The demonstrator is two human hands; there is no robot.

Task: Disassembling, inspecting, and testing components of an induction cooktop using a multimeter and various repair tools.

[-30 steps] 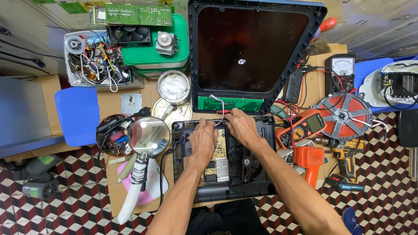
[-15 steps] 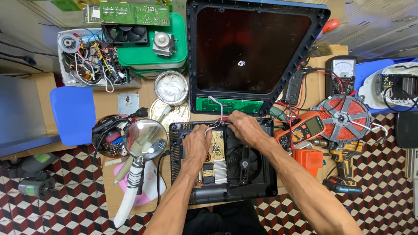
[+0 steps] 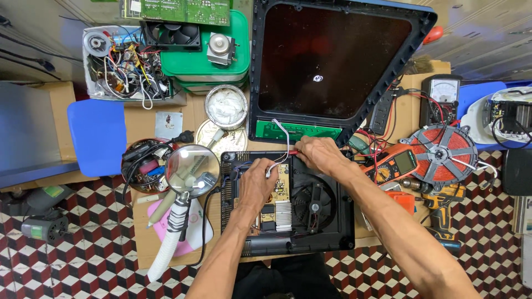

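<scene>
White wire (image 3: 281, 145) pinched by left hand (image 3: 257, 185); right hand (image 3: 317, 155) grip hidden, tool mostly covered

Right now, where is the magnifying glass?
In the head view, the magnifying glass is left of the open black appliance base that the left hand works in, just right of a round tin of cables.

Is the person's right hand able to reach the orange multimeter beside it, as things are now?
Probably yes. The right hand lies at the open black base's top edge, and the orange multimeter sits just to its right, face up. Only loose red wires lie between, nothing solid.
</scene>
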